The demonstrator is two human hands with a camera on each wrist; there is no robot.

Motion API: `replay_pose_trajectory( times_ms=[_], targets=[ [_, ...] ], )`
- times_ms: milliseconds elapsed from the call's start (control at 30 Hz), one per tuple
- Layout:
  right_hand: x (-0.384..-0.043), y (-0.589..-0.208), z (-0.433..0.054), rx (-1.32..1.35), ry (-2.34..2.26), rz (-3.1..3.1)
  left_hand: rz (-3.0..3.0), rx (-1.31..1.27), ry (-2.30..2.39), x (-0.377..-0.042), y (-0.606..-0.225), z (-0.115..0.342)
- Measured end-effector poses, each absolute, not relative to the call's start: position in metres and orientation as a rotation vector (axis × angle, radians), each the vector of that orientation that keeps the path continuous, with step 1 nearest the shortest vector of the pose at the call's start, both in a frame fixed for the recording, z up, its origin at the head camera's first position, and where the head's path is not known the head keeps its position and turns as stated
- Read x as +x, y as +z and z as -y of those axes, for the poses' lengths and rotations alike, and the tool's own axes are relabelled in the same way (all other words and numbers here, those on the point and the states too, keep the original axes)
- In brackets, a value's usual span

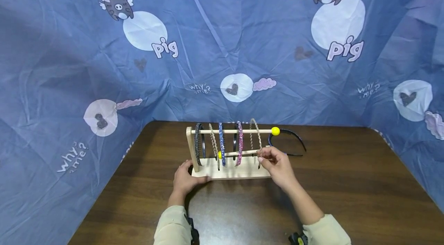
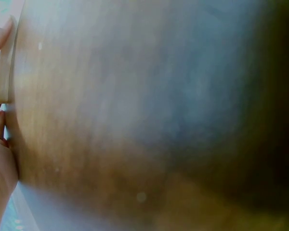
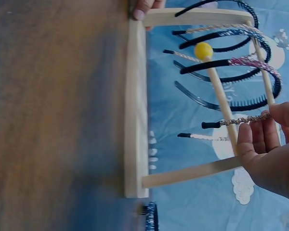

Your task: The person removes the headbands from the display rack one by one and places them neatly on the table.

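Note:
A wooden headband stand (image 1: 229, 173) has two rods tipped with yellow balls, and several headbands hang on it. My left hand (image 1: 185, 178) grips the left end of its base, thumb along the front edge. Toward the right end, my right hand (image 1: 279, 168) pinches a gold braided headband (image 1: 254, 122) that arches over the upper rod (image 1: 256, 131). In the right wrist view, thumb and fingers hold one arm of that headband (image 3: 243, 120), near the lower rod (image 3: 221, 96). Left of it hang a pink glitter headband (image 1: 240, 141) and a blue glitter one (image 1: 221, 141).
A dark headband with blue (image 1: 295, 136) lies on the brown table (image 1: 347, 183) behind the stand's right end. Farther left on the rods hang another braided headband (image 1: 213, 141) and a dark one (image 1: 197, 144). A blue printed cloth (image 1: 208, 52) rises behind the table.

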State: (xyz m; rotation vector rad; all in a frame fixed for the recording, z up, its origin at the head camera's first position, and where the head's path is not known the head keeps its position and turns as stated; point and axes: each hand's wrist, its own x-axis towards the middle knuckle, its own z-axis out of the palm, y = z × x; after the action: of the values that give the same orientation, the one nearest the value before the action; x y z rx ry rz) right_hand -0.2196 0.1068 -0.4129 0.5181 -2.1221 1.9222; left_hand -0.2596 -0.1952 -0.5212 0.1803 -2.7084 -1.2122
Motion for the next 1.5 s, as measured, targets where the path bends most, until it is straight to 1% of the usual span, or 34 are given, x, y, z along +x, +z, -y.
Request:
replay_pose_trajectory(
  times_ms=[333, 500, 733, 900, 1267, 1500],
  targets=[
    [-0.235, -0.417, -0.122, 0.496, 1.902, 1.995, 2.721, 0.191, -1.209, -0.259, -0.520, 0.195],
    [-0.236, -0.410, -0.130, 0.463, 1.947, 1.911, 2.725, 0.207, -1.210, -0.258, -0.521, 0.194],
    [-0.237, -0.397, -0.140, 0.486, 1.991, 1.777, 2.727, 0.206, -1.220, -0.259, -0.521, 0.193],
    [-0.239, -0.393, -0.148, 0.459, 1.983, 1.750, 2.718, 0.201, -1.221, -0.258, -0.522, 0.194],
    [-0.240, -0.397, -0.165, 0.373, 1.958, 1.751, 2.726, 0.213, -1.221, -0.258, -0.523, 0.195],
    [-0.245, -0.409, -0.180, 0.254, 1.943, 1.762, 2.722, 0.185, -1.207, -0.258, -0.523, 0.196]
  ],
)
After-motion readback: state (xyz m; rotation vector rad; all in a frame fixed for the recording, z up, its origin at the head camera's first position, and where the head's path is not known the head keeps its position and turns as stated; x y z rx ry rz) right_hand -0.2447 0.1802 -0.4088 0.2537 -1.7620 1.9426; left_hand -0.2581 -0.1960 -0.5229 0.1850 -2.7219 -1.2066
